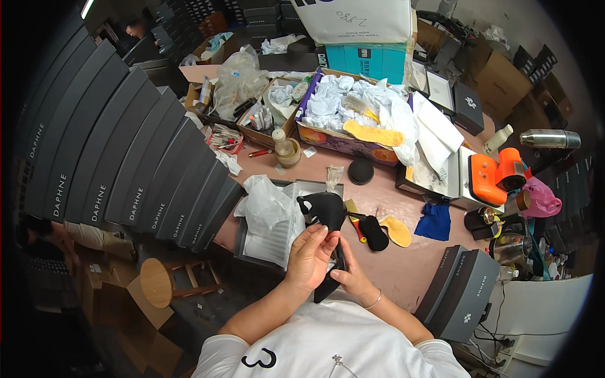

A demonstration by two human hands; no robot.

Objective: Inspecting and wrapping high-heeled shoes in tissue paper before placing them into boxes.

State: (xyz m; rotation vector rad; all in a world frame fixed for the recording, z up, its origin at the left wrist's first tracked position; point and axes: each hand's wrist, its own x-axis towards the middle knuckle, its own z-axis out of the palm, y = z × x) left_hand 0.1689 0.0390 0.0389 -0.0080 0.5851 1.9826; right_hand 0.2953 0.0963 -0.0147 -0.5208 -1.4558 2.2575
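A black shoe (pixel 325 288) with a pointed end sits between my hands, close to my white shirt. My right hand (pixel 353 274) is closed round its side, the thumb across it. My left hand (pixel 309 255) pinches at its upper part, the fingertips bunched together. Just beyond my fingertips is a rounded black shoe part (pixel 328 209) with a strap; whether it belongs to the same shoe I cannot tell. Left of it lies an open grey shoebox (pixel 241 242) with white tissue paper (pixel 265 205). To the right are a brush (pixel 360 230), a black oval pad (pixel 374 234) and a yellow pad (pixel 397 232).
Stacked dark shoeboxes (pixel 145 170) rise on the left; more shoeboxes (pixel 457 293) stand at right. A carton of crumpled paper (pixel 346 143), a glue jar (pixel 287 151), a round black tin (pixel 361 171), a blue cloth (pixel 433 222) and an orange device (pixel 498 173) occupy the table.
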